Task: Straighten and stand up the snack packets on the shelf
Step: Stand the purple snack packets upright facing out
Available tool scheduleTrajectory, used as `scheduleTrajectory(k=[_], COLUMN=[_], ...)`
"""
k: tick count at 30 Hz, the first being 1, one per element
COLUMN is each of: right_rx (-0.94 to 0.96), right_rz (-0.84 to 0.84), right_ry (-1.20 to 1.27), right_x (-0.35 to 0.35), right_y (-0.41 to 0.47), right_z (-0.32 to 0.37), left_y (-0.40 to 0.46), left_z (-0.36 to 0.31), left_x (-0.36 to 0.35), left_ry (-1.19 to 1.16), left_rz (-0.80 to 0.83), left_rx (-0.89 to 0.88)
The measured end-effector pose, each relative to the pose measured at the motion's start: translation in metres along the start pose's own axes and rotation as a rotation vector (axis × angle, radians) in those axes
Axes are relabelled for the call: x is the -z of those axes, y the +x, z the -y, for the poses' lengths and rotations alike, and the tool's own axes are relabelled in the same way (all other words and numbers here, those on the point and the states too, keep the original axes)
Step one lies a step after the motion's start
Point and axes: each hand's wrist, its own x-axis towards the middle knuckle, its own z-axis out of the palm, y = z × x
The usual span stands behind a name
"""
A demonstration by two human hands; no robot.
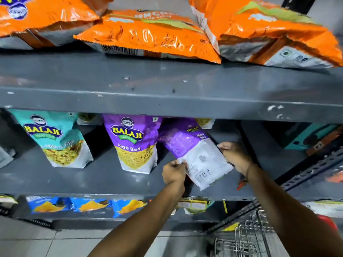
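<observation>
1. Your left hand pinches the lower left edge of a purple-and-white foil snack packet, and your right hand grips its right edge; the packet tilts back-side up on the grey metal middle shelf, centre-right of the frame.
2. Just left of it a purple pouch stands upright, reading "BALAJI WAFERS Aloo Sev", with yellow sev pictured on it.
3. Further left a teal pouch stands, reading "BALAJI"; its lower word is blurred, ending "Mix".
4. Across the top of the frame, orange foil packets lie flat on the upper shelf; their lettering is unreadable.
5. Blue packets at the lower left are half hidden by the shelf lip.
</observation>
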Motion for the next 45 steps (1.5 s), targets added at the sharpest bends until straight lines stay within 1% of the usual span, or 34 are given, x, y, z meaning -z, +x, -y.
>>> scheduleTrajectory(k=[2,3,6,9,10,12,15,16,18,21,24,26,29,31,33,34,36,38,39,40,42,43,45], right_rx=[0.078,0.114,0.235,0.341,0.358,0.335,0.228,0.193,0.146,0.167,0.19,0.213,0.253,0.25,0.245,0.238,0.217,0.207,0.195,0.178,0.159,0.154,0.113], right_rz=[-0.093,-0.156,-0.291,-0.432,-0.46,-0.45,-0.369,-0.34,-0.339,-0.428,-0.54,-0.572,-0.481,-0.402,-0.319,-0.287,-0.261,-0.258,-0.242,-0.202,-0.046,0.04,0.145], right_ry=[-0.056,-0.064,-0.055,-0.064,-0.065,-0.064,-0.121,-0.093,-0.05,-0.077,0.134,0.221,0.229,0.229,0.238,0.26,0.291,0.304,0.339,0.405,0.556,0.599,0.635], right_x=[0.004,0.007,0.018,0.025,0.024,0.019,0.006,0.003,0.001,0.003,0.0,-0.007,-0.021,-0.032,-0.044,-0.049,-0.055,-0.053,-0.049,-0.044,-0.027,-0.018,0.005], right_y=[-0.004,-0.007,-0.02,-0.026,-0.026,-0.027,-0.032,-0.033,-0.032,-0.032,-0.045,-0.06,-0.083,-0.095,-0.103,-0.105,-0.105,-0.101,-0.097,-0.094,-0.085,-0.082,-0.073], right_z=[0.0,0.0,0.004,0.007,0.007,0.001,-0.018,-0.023,-0.028,-0.025,-0.019,-0.016,-0.013,-0.012,-0.012,-0.012,-0.01,-0.011,-0.013,-0.014,-0.018,-0.02,-0.025], left_y=[-0.002,-0.002,-0.003,0.0,0.002,0.008,0.02,0.024,0.025,0.023,0.02,0.016,0.0,-0.018,-0.041,-0.051,-0.068,-0.081,-0.083,-0.083,-0.075,-0.069,-0.053], left_z=[-0.008,-0.013,-0.03,-0.052,-0.057,-0.058,-0.043,-0.036,-0.03,-0.032,-0.034,-0.034,-0.022,-0.004,0.015,0.023,0.039,0.048,0.05,0.05,0.042,0.036,0.02], left_x=[-0.002,-0.003,-0.007,-0.011,-0.012,-0.012,-0.009,-0.008,-0.005,-0.005,-0.005,-0.001,0.006,0.011,0.012,0.011,0.006,0.001,-0.001,-0.001,-0.001,0.0,-0.004], left_ry=[-0.023,-0.059,-0.171,-0.214,-0.21,-0.144,0.08,0.143,0.199,0.235,0.286,0.327,0.379,0.343,0.279,0.255,0.271,0.357,0.405,0.435,0.407,0.37,0.297], left_rz=[-0.038,-0.025,0.095,0.191,0.216,0.25,0.232,0.232,0.255,0.27,0.225,0.171,0.11,0.057,0.045,0.071,0.182,0.331,0.377,0.394,0.378,0.354,0.289], left_rx=[-0.086,-0.157,-0.388,-0.53,-0.577,-0.647,-0.659,-0.645,-0.621,-0.603,-0.628,-0.662,-0.731,-0.765,-0.799,-0.824,-0.886,-0.951,-0.995,-1.039,-1.081,-1.066,-1.01])
